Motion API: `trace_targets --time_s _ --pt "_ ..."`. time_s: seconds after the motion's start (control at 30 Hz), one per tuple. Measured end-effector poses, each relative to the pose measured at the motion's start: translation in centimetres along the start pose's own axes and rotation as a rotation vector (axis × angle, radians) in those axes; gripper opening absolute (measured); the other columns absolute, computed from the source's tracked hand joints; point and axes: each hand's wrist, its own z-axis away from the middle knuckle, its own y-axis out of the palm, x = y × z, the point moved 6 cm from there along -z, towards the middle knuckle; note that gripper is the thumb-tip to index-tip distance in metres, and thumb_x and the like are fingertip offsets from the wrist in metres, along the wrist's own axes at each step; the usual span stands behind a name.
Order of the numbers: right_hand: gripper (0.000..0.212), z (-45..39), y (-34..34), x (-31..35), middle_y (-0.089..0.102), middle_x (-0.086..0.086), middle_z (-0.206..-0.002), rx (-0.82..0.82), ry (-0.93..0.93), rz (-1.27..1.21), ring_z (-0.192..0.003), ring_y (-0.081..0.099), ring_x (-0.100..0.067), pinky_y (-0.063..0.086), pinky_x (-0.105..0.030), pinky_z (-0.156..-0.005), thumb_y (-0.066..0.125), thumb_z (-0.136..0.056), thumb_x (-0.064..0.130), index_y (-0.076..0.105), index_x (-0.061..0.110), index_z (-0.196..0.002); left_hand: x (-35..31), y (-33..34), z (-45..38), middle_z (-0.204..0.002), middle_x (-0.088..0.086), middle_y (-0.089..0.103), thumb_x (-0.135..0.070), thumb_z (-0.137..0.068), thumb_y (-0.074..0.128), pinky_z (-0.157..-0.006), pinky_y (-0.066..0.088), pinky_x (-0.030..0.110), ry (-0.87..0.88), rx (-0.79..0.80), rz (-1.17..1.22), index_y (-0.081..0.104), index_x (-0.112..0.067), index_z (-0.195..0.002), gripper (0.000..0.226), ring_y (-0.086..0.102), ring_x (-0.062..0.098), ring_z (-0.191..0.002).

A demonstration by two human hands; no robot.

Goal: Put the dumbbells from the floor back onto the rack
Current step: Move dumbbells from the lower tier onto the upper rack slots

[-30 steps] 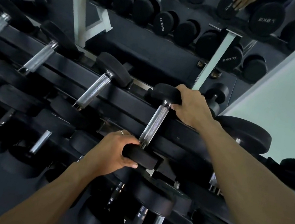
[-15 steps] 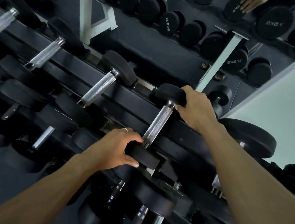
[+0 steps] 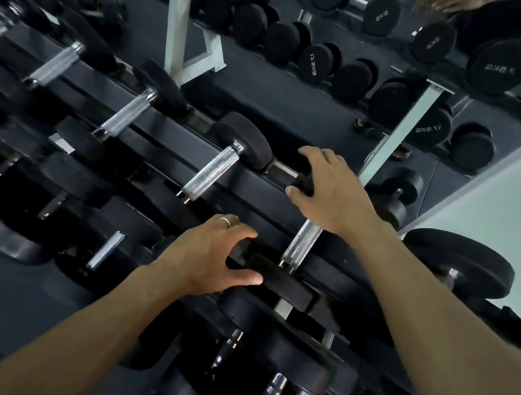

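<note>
Right now the left hand [image 3: 212,255] is curled round the near black head of the dumbbell [image 3: 301,244], thumb under its edge, a ring on one finger. That dumbbell lies across the rails of the rack [image 3: 253,189] on the top tier, chrome handle showing between both hands, just right of a neighbouring dumbbell [image 3: 211,173]. Farther back the right hand [image 3: 333,189] rests on its far head, fingers spread and loosely bent, thumb against it; behind, a mirror [image 3: 336,113] reflects more weights.
</note>
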Motion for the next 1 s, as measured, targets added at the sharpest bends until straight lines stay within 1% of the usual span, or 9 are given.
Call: trace_targets --time_s 0.17,0.3,0.4,0.47,0.57,0.67,0.83,0.93,1.0 --pt "0.071 -2.3 1.9 3.7 0.041 -0.006 -0.144 0.053 -0.010 -0.016 -0.132 0.039 -0.026 0.042 -0.041 -0.104 0.066 -0.087 0.036 0.030 0.020 -0.146 3.6 -3.2 -0.4 -0.130 -0.004 0.050 -0.062 -0.075 0.066 -0.099 0.042 0.031 0.049 -0.013 -0.042 0.048 -0.027 -0.134 0.071 0.042 0.011 -0.126" --pt "0.075 -4.2 2.7 4.7 0.038 -0.007 -0.145 0.036 0.084 -0.027 -0.131 0.041 -0.029 0.043 -0.043 -0.104 0.068 -0.086 0.036 0.028 0.019 -0.146 7.1 -5.8 -1.0 -0.129 -0.003 0.052 -0.059 -0.074 0.070 -0.098 0.042 0.029 0.119 -0.011 -0.073 0.052 -0.025 -0.131 0.069 0.045 0.015 -0.124" --pt "0.080 -5.5 2.9 5.2 0.035 -0.010 -0.148 0.000 0.148 -0.020 -0.132 0.041 -0.031 0.044 -0.041 -0.102 0.068 -0.086 0.036 0.022 0.016 -0.149 9.8 -7.0 -1.8 -0.127 -0.003 0.054 -0.059 -0.068 0.074 -0.101 0.038 0.028 0.148 0.023 -0.120 0.055 -0.026 -0.127 0.071 0.045 0.017 -0.124" --pt "0.083 -6.3 3.5 5.2 0.035 -0.011 -0.148 0.003 0.185 -0.011 -0.132 0.042 -0.031 0.044 -0.041 -0.102 0.069 -0.086 0.035 0.020 0.015 -0.150 11.2 -7.2 -2.3 -0.123 -0.005 0.053 -0.059 -0.064 0.075 -0.101 0.036 0.026 0.152 0.054 -0.137 0.054 -0.028 -0.125 0.072 0.044 0.016 -0.123" --pt "0.085 -7.3 4.6 5.0 0.039 -0.012 -0.144 0.055 0.230 -0.001 -0.128 0.045 -0.031 0.045 -0.044 -0.101 0.070 -0.086 0.035 0.019 0.015 -0.151 12.9 -6.3 -2.5 -0.129 -0.005 0.048 -0.053 -0.064 0.079 -0.101 0.033 0.023 0.132 0.122 -0.111 0.050 -0.031 -0.130 0.075 0.039 0.013 -0.126" --pt "0.084 -8.6 5.6 4.9 0.045 -0.012 -0.136 0.091 0.256 -0.018 -0.122 0.049 -0.031 0.045 -0.044 -0.100 0.070 -0.086 0.032 0.019 0.016 -0.151 14.8 -5.7 -2.8 -0.122 -0.008 0.051 -0.046 -0.067 0.081 -0.098 0.036 0.021 0.104 0.104 -0.060 0.054 -0.031 -0.127 0.068 0.044 0.011 -0.119" --pt "0.072 -10.1 6.5 5.2 0.053 -0.006 -0.116 0.044 0.270 -0.122 -0.101 0.056 -0.026 0.048 -0.040 -0.091 0.078 -0.079 0.025 0.034 0.020 -0.135 15.8 -5.9 -3.2 -0.106 -0.010 0.055 -0.042 -0.062 0.086 -0.094 0.045 0.027 0.100 0.054 0.049 0.063 -0.027 -0.117 0.062 0.052 0.010 -0.104" --pt "0.054 -10.6 6.7 5.1 0.055 -0.005 -0.112 -0.020 0.263 -0.168 -0.098 0.056 -0.026 0.048 -0.040 -0.087 0.073 -0.083 0.018 0.039 0.020 -0.126 15.9 -5.9 -3.0 -0.103 -0.011 0.055 -0.039 -0.059 0.089 -0.089 0.049 0.031 0.093 0.022 0.106 0.066 -0.027 -0.114 0.060 0.054 0.009 -0.099" --pt "0.048 -10.8 6.6 5.1 0.055 -0.006 -0.111 -0.023 0.241 -0.181 -0.097 0.056 -0.025 0.048 -0.041 -0.087 0.070 -0.086 0.016 0.041 0.019 -0.123 16.0 -6.0 -2.9 -0.103 -0.012 0.055 -0.037 -0.059 0.089 -0.089 0.049 0.032 0.076 0.008 0.141 0.066 -0.027 -0.113 0.059 0.053 0.009 -0.099"
